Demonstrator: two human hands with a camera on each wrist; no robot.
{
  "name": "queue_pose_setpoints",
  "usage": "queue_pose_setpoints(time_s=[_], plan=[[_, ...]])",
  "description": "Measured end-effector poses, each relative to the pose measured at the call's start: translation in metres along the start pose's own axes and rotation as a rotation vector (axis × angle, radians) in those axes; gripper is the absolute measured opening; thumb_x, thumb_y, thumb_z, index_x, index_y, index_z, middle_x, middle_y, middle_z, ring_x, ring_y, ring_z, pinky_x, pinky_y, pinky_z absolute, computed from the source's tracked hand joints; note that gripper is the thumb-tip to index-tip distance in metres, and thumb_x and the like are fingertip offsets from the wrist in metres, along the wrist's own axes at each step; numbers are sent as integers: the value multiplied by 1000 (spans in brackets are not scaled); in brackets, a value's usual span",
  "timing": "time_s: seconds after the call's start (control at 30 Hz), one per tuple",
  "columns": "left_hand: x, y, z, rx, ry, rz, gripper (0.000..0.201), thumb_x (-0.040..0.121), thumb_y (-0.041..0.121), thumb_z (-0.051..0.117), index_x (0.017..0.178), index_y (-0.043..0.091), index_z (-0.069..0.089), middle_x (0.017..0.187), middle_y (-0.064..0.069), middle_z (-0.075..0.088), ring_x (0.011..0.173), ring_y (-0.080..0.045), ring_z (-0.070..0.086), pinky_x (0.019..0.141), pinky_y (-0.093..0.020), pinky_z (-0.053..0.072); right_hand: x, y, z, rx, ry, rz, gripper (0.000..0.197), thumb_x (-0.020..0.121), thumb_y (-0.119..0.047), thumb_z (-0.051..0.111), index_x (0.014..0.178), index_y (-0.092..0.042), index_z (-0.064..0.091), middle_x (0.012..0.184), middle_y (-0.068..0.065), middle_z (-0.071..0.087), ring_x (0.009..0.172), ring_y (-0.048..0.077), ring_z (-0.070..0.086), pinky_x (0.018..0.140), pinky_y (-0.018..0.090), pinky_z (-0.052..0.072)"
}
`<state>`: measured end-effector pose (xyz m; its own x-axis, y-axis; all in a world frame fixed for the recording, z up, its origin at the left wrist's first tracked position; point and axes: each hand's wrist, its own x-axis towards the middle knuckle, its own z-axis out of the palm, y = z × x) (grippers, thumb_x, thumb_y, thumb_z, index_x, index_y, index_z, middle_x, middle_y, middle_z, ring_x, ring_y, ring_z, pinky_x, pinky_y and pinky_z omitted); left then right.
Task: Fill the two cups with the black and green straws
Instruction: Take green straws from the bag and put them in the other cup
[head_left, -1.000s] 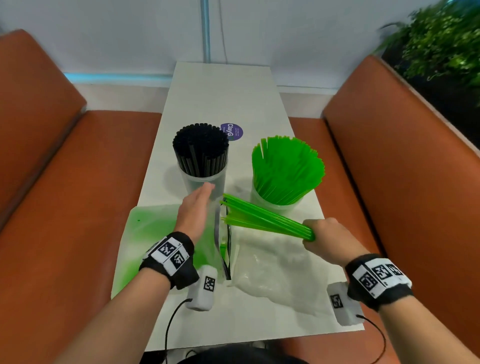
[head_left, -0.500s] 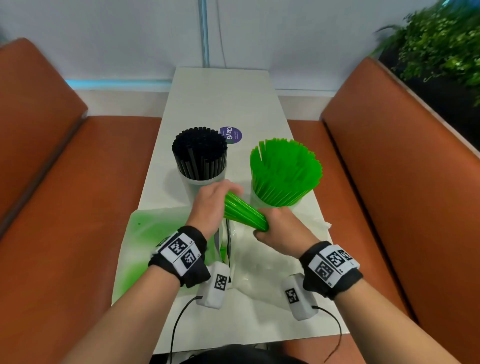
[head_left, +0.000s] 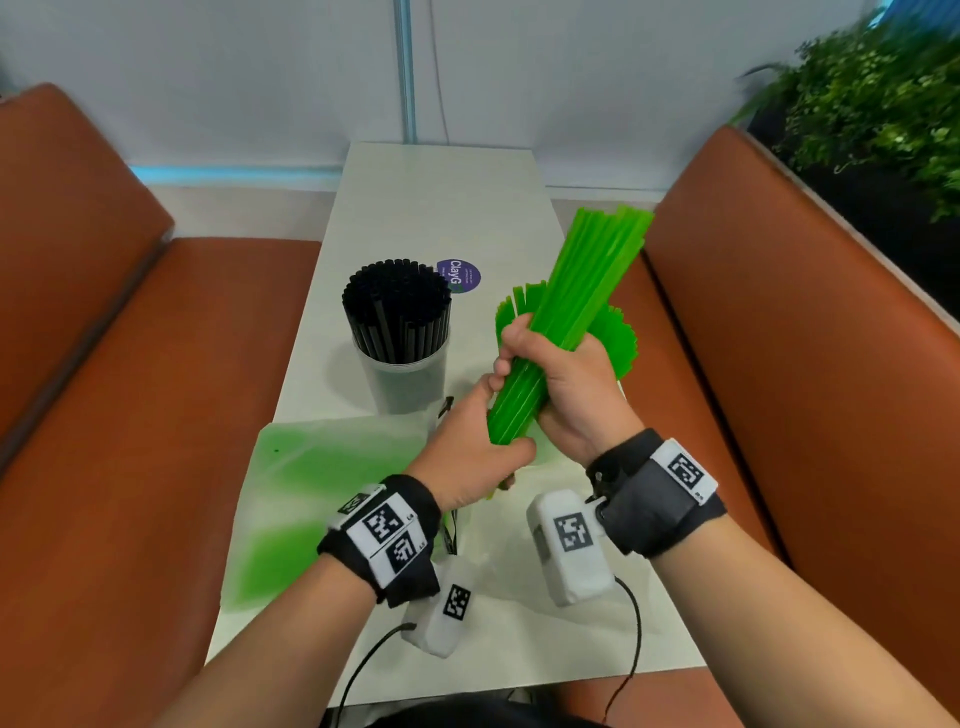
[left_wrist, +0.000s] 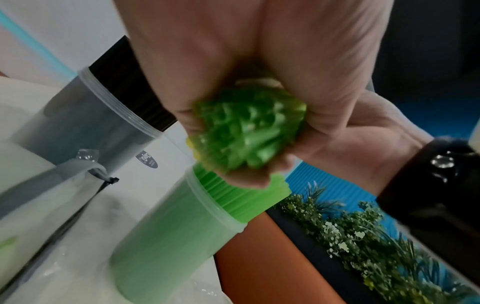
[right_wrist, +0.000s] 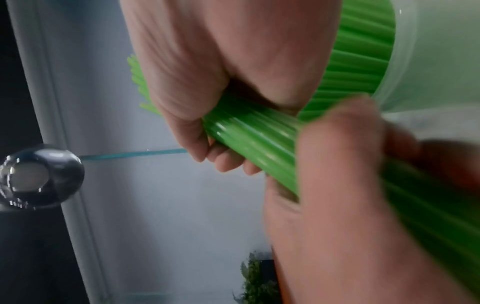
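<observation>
left hand (head_left: 470, 457) | right hand (head_left: 563, 387) | fingers of both wrap green straw bundle (head_left: 566, 317), seemingly tilted

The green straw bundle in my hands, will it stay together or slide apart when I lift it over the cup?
The green straw bundle looks smooth and glossy, so single straws could slip lengthwise. Both the left hand and right hand grip it, which probably keeps it together. Its free top already fans slightly.
</observation>
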<state>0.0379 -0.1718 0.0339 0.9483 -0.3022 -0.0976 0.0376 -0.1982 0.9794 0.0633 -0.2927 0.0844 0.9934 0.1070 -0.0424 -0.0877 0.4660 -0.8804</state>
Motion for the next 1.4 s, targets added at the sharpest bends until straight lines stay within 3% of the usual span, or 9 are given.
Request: queue_pose_setpoints(time_s=[0.17,0.3,0.4,0.5,0.63,0.87,0.93,1.07,1.4], plan=[[-8,-11,-14,308,-94,58,26,72,24,58,96,32,63,56,14,43,47,-7,38,48,-21,35,7,-31,-20,199,142,-17,10,84,-10,69,76,-14,64,65,1,52,55,14,53,58,33,50],[-11,-7,-22,306,-111,56,32,76,48,67,103,32,65,71,17,55,60,-2,50,59,-24,44,6,-35,-27,252,274,-36,11,86,-10,70,78,-12,63,63,1,50,53,14,51,57,32,48],[-10,-4,-34,-69,117,-4,62,82,67,51,126,25,62,115,1,70,101,-17,66,88,-37,53,4,-47,-34,370,341,-138,11,87,-8,67,79,-12,60,63,1,51,55,15,51,60,33,48],[-2,3,-36,-595,275,-133,64,99,60,30,129,13,60,122,-13,68,109,-26,67,95,-44,52,0,-53,-34,471,346,-215,13,87,-9,68,78,-12,59,64,2,54,57,16,54,63,33,50],[6,14,-20,-720,216,-148,64,100,58,30,122,9,65,115,-11,72,106,-27,69,92,-43,54,-5,-45,-22,367,313,-233,13,88,-5,65,80,-11,58,65,3,53,57,17,54,65,34,50],[14,-13,-7,134,144,-131,45,95,3,44,131,25,60,135,6,57,92,-7,65,85,-32,55,-5,-64,-50,-53,322,-418,23,86,-2,66,68,-14,57,62,6,53,55,21,52,61,35,48],[16,-20,1,327,44,-120,55,93,1,42,137,31,55,139,7,50,87,-5,65,79,-27,53,-3,-64,-55,-187,331,-456,22,86,-2,66,68,-13,58,60,7,54,53,23,53,62,36,49],[24,-28,17,576,-73,-144,68,94,5,43,151,40,32,163,-2,19,147,-25,25,112,-29,24,3,-66,-60,-327,333,-493,23,85,-8,68,67,-18,61,59,4,56,58,25,53,65,38,49],[24,-29,28,795,-111,-219,86,85,-1,42,152,48,18,164,11,-7,133,-24,46,95,-44,43,28,-62,-62,-545,357,-541,16,82,-16,71,69,-12,64,66,7,65,64,27,62,70,47,56]])
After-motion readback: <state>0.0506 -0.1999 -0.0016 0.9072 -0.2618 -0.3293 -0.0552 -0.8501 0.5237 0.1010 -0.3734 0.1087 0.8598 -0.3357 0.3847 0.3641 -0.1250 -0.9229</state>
